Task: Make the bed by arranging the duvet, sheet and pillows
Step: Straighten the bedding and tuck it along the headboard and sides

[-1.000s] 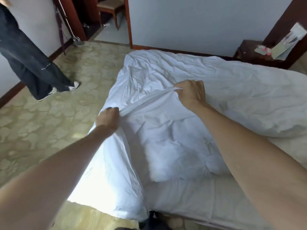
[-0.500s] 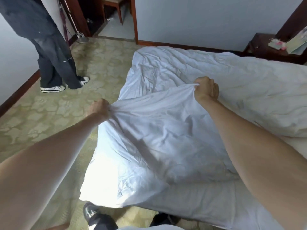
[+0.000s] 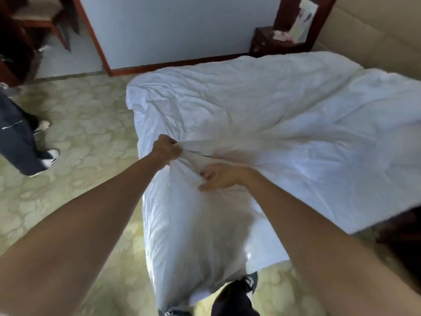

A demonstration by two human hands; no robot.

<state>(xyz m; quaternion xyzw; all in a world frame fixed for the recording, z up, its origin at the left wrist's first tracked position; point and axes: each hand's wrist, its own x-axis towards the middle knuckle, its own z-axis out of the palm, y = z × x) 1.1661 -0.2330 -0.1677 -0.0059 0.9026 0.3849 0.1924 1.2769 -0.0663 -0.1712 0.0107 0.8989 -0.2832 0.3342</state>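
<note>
From your head camera, your left hand (image 3: 165, 149) is clenched into a fist around a bunched fold of the white duvet (image 3: 262, 124), and the fabric fans out in tight creases from your knuckles toward the far side of the bed. Your right hand (image 3: 219, 177) sits just beside that fist, slightly nearer to you, with its fingers (image 3: 206, 174) spread loose and curled over the cloth; they touch the duvet without pinching any of it. Below both hands the duvet hangs down in a long drape past the bed edge toward your dark shoe (image 3: 234, 295) on the patterned carpet (image 3: 86, 124). Beyond your fingertips the rest of the duvet lies rumpled across the mattress, reaching the padded headboard (image 3: 376, 33) at the far right. Further off past your right hand stands a dark wooden nightstand (image 3: 273, 45) against the pale wall. Well to the left of your left fist, another person's dark trousers (image 3: 16, 142) and white sneakers (image 3: 51, 157) stand on the carpet.
</note>
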